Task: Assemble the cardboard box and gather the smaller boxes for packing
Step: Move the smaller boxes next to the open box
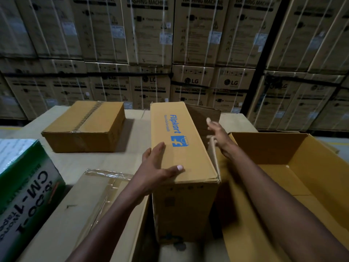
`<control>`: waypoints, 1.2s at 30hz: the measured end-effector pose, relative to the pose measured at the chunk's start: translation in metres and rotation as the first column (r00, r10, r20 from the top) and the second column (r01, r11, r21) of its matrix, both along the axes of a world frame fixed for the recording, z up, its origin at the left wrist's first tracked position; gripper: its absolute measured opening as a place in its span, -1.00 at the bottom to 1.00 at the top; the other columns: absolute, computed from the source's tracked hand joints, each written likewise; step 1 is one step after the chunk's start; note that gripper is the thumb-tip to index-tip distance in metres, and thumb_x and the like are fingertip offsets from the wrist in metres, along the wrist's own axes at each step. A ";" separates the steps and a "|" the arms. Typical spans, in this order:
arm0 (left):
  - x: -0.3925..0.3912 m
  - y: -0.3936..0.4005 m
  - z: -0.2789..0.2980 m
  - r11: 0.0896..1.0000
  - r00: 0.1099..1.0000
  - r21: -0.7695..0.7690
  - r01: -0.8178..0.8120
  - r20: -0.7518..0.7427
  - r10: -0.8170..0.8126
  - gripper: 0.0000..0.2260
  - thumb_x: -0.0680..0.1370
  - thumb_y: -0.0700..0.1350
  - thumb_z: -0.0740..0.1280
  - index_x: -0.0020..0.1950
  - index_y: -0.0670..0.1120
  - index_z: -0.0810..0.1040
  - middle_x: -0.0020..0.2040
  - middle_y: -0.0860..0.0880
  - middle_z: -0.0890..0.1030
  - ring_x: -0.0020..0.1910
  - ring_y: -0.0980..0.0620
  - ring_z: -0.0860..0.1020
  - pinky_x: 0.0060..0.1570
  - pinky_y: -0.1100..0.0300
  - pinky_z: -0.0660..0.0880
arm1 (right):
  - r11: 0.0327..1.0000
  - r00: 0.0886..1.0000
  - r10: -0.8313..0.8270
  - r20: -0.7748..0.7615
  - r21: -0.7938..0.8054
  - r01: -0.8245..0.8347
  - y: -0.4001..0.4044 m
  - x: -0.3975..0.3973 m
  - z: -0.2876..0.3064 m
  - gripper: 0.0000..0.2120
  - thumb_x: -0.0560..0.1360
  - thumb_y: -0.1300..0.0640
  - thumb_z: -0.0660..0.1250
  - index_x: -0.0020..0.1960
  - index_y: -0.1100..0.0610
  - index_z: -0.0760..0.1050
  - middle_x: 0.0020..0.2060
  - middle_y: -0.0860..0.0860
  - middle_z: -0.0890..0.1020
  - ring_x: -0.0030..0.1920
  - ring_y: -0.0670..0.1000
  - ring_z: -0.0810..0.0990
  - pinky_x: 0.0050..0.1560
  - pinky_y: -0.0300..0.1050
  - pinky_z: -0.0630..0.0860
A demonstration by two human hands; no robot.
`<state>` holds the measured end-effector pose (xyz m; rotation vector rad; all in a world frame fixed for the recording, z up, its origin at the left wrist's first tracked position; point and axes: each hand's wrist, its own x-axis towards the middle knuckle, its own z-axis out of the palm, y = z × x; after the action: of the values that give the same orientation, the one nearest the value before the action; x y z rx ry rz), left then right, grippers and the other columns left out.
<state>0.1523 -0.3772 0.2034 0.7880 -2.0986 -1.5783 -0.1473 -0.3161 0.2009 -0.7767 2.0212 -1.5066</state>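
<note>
A tall brown Flipkart box with blue print stands on its side in the middle of the work surface. My left hand grips its near left edge, thumb lying across the top face. My right hand is blurred, fingers spread, at the box's right side beside a loose flap. An open, empty cardboard box sits directly to the right. A taped, closed smaller box lies at the far left of the surface.
A green and white carton marked CM-1 stands at the left edge. A flat carton with clear tape lies under my left forearm. Stacked LG washing machine cartons wall off the whole background.
</note>
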 end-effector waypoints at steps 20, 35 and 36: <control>0.001 0.002 -0.011 0.990 0.981 0.009 -0.143 -0.131 0.143 -0.06 0.35 0.18 0.56 0.64 0.18 0.17 0.58 0.11 0.17 0.38 0.08 0.28 0.18 0.06 0.53 | 0.943 0.951 -0.301 -0.070 -0.167 0.286 -0.097 -0.083 -0.020 -0.68 0.61 0.05 0.33 0.32 0.12 0.59 0.20 0.07 0.64 0.19 0.07 0.59 0.21 -0.03 0.54; -0.035 -0.041 -0.003 0.992 0.990 -0.019 -0.127 -0.066 0.126 -0.04 0.38 0.15 0.60 0.65 0.07 0.15 0.60 0.00 0.20 0.45 -0.05 0.34 0.35 -0.16 0.50 | 0.950 0.900 0.080 0.429 -0.306 0.061 -0.111 -0.029 -0.020 -0.44 0.64 -0.26 0.10 0.07 0.18 0.65 0.03 0.11 0.68 0.14 0.09 0.62 0.08 -0.02 0.58; -0.032 -0.039 -0.003 0.993 0.991 -0.020 -0.115 -0.069 0.113 -0.05 0.38 0.16 0.59 0.64 0.07 0.16 0.58 0.01 0.21 0.43 -0.02 0.33 0.35 -0.13 0.50 | 0.943 0.903 0.121 0.412 -0.332 0.026 -0.112 -0.027 -0.024 -0.41 0.55 -0.32 0.22 0.11 0.19 0.66 0.03 0.11 0.71 0.14 0.09 0.64 0.14 0.00 0.56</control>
<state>0.1202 -0.4166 0.2004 0.8194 -1.9852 -1.4958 -0.1744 -0.4277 0.1771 -0.5478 1.4360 -1.8285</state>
